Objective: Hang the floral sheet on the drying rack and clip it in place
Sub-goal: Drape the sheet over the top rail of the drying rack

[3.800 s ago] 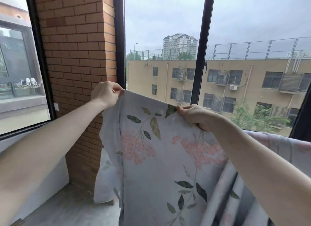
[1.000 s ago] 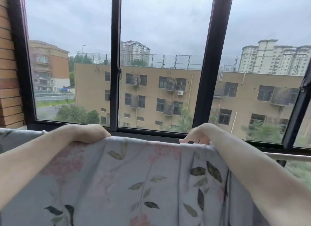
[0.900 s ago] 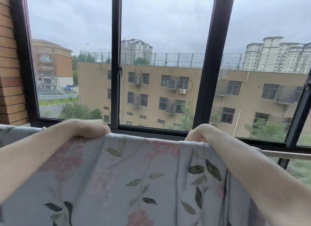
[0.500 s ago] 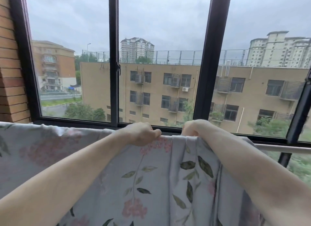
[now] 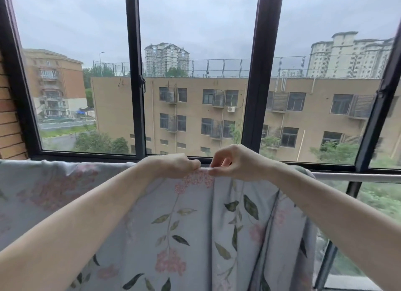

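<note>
The floral sheet [image 5: 178, 221], pale blue with pink blossoms and dark leaves, hangs draped over the drying rack's silver rail [image 5: 358, 177], which shows bare only to the right. My left hand [image 5: 173, 165] and my right hand [image 5: 234, 162] meet at the sheet's top edge in the middle. Both pinch the fabric fold where it lies on the rail, fingertips almost touching. The sheet bunches into vertical folds under my right forearm. No clip is visible.
A black-framed window [image 5: 135, 74] stands just behind the rail, its sill level with the sheet's top. A brick wall [image 5: 8, 128] closes the left side. Buildings and trees lie outside.
My left hand has slid right along the sheet's top edge until it meets my right hand. My right hand's fingers have curled into a pinch on the fold. The sheet lies spread further left along the rail.
</note>
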`<action>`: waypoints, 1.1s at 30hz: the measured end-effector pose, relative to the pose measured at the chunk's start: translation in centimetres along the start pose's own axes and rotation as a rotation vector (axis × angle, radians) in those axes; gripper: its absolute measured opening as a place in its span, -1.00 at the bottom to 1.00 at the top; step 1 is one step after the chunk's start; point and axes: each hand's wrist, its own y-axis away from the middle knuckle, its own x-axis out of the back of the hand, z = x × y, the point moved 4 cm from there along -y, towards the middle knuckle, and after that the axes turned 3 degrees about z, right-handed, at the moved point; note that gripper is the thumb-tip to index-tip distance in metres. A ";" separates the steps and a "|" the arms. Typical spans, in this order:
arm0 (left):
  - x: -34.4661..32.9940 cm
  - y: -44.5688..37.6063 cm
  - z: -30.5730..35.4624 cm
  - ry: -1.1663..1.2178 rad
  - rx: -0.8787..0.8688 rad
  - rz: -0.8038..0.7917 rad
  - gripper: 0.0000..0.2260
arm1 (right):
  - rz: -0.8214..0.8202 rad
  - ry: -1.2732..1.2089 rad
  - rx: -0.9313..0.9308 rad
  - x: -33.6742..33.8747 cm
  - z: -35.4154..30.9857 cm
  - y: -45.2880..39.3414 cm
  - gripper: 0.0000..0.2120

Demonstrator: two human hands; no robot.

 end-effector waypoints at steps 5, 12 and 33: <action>0.0 0.0 0.1 0.007 -0.001 -0.039 -0.48 | 0.193 -0.050 0.030 1.9 2.2 0.8 -0.72; 0.8 0.3 -1.1 0.004 0.015 -0.039 -0.65 | 0.188 -0.017 -0.018 4.6 4.8 3.7 -0.85; 0.5 0.0 0.2 0.047 -0.059 -0.071 -0.67 | 0.413 0.133 0.119 8.1 6.0 2.4 -0.89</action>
